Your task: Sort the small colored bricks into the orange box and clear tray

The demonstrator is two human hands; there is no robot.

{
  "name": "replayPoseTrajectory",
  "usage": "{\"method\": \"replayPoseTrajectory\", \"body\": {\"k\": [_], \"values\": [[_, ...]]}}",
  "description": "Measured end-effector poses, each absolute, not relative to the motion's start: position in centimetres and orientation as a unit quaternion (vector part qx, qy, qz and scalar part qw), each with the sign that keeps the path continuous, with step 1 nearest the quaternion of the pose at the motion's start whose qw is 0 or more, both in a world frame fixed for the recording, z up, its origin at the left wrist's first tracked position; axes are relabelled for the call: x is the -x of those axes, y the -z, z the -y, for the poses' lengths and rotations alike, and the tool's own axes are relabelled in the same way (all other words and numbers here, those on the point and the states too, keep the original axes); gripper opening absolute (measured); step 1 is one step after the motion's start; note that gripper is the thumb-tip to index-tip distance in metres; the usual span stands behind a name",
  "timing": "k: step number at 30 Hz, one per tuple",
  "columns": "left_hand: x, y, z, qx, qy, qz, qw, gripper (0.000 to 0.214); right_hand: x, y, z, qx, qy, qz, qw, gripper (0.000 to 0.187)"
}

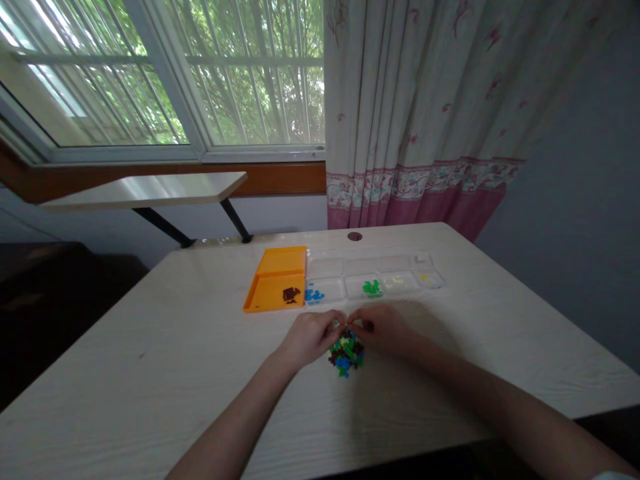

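Observation:
A small heap of mixed coloured pieces point(346, 355), blue, green, brown and yellow, lies on the pale wooden table point(165, 373). My left hand point(311, 337) and my right hand point(383, 329) meet just above the heap's far edge, fingertips curled and pinched together over a tiny piece that I cannot name. Beyond the hands stands a clear sorting tray point(350, 267) with blue pieces point(313, 294), green pieces point(373, 288) and pale yellow pieces point(395, 281) in separate compartments. An orange lid point(275, 280) with brown pieces point(291, 294) lies at the tray's left.
A round cable hole point(355, 236) sits near the table's far edge. Behind are a window, a flowered curtain point(415, 113) and a narrow side shelf point(145, 190) on black legs. The table's right edge point(565, 313) drops off toward a grey wall.

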State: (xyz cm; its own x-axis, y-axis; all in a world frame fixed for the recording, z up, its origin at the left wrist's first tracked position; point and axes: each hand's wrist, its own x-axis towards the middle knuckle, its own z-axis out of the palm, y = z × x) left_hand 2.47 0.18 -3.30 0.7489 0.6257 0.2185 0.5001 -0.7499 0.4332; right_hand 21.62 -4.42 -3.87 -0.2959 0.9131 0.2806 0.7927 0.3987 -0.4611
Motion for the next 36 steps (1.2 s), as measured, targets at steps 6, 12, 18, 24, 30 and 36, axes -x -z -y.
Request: {"method": "replayPoseTrajectory", "body": {"k": [6,12,18,24,30,36], "values": [[-2.6,3.3,-0.1,-0.917,-0.176,-0.305,0.186,0.018,-21.5,3.9,4.4,0.535,-0.105,0.799,0.252,0.014],[-2.6,3.4,-0.2,-0.917,-0.176,-0.305,0.189,0.017,-21.7,4.2,4.4,0.524,-0.084,0.812,0.242,0.014],[-2.5,3.5,-0.3,-0.919,-0.181,-0.297,0.186,0.017,-21.7,4.0,4.4,0.521,-0.073,0.815,0.243,0.013],[-2.4,3.5,-0.4,-0.917,-0.176,-0.307,0.185,0.021,-21.9,3.8,4.4,0.517,-0.070,0.814,0.257,0.015],[-2.0,3.3,-0.6,-0.916,-0.169,-0.325,0.165,0.024,-23.1,3.0,4.2,0.533,-0.008,0.754,0.384,0.019],[-1.8,3.3,-0.8,-0.920,-0.153,-0.324,0.161,0.024,-24.7,2.3,4.2,0.560,0.015,0.656,0.506,0.023]]}}
